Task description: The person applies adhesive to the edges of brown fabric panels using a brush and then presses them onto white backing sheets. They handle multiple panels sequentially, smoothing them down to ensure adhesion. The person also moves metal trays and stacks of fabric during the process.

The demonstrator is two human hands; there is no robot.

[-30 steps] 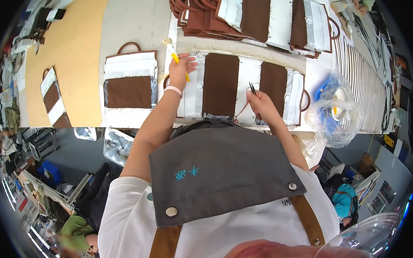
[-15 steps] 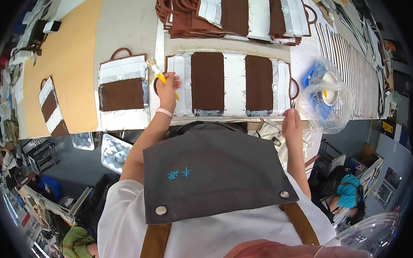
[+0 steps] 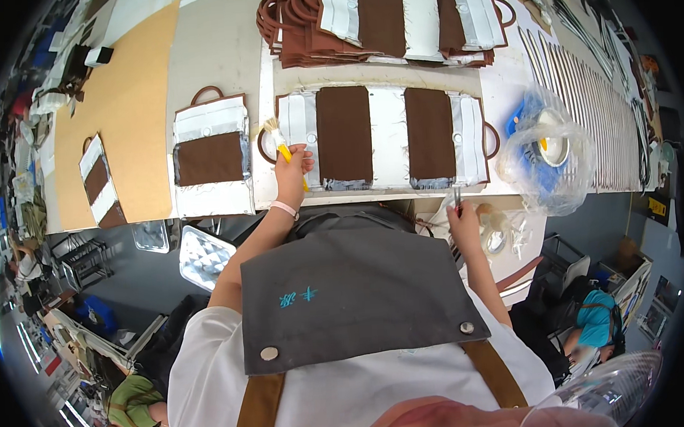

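On the pale bench (image 3: 216,51), a brown-and-white panel (image 3: 388,139), long axis nine-to-three, lies at two o'clock from the nearer left hand (image 3: 291,171), gripping a yellow-handled brush (image 3: 282,149), and eleven from the right hand (image 3: 465,223), pinching a slim tool (image 3: 457,198).

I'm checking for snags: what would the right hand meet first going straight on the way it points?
Probably the near table edge, then the panel beyond; depth is unclear, so the right hand might pass above both.
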